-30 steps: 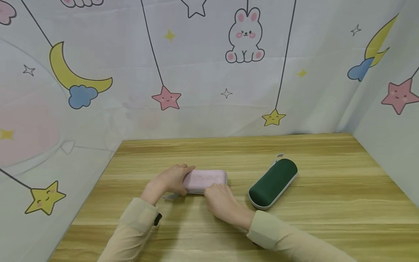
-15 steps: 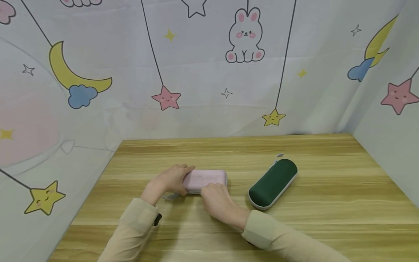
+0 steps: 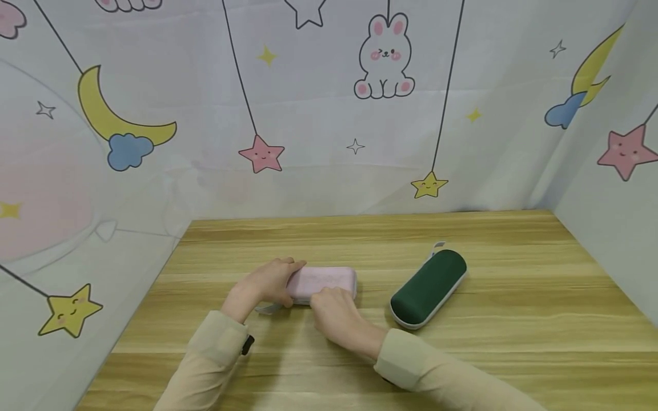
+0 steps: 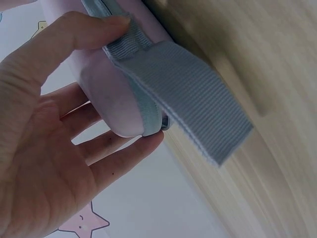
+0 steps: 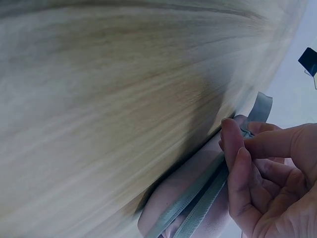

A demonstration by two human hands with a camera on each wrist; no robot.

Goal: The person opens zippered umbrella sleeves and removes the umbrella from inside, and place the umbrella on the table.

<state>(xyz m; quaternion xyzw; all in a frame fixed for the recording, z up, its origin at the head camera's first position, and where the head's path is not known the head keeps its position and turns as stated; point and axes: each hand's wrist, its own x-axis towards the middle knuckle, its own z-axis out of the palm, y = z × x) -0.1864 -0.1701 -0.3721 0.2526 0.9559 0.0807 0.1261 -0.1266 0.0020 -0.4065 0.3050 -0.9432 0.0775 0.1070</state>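
Observation:
A pale pink hard zip case [image 3: 329, 278] lies on the wooden table. My left hand [image 3: 267, 281] grips its left end, thumb on the grey side beside a ribbed grey strap [image 4: 193, 94] and fingers at the far side. At the front edge, my right hand [image 3: 336, 317] has curled fingers pinching at the zipper; the zipper pull is hidden behind them. In the right wrist view the grey-green zipper tape [image 5: 204, 204] is parted along the stretch behind that hand, with a narrow dark gap.
To the right, a dark green case [image 3: 430, 288] with a pale rim lies at a slant, its small strap [image 3: 438, 245] pointing to the back. A white curtain [image 3: 319, 188] printed with stars, moons and a rabbit borders the table [image 3: 540, 319] at the back and sides.
My right hand has slid a little left along the pink case's front edge, towards the left hand. The left hand and both cases have stayed in place.

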